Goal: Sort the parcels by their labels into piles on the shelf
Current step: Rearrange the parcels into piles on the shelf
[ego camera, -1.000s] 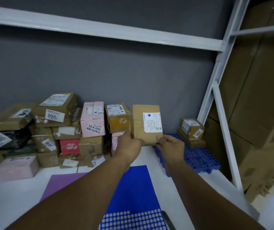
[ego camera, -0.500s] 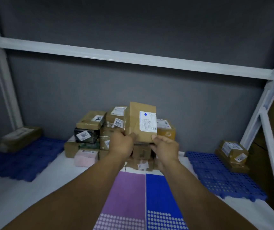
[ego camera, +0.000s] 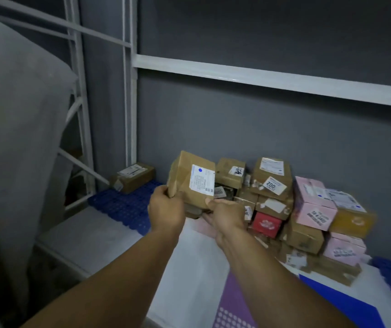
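Now | parcel [ego camera: 182,177] long axis near-upright, label [ego camera: 202,180] toward camera | left hand [ego camera: 166,212], right hand [ego camera: 225,214] grasp it

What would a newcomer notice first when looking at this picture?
First, the brown parcel held up in the middle, its white label with a blue dot facing the camera; the left hand grips its lower left corner and the right hand its lower right. Behind and to the right lies a pile of parcels, brown, pink and red. At the back left, a single box sits on a blue mat.
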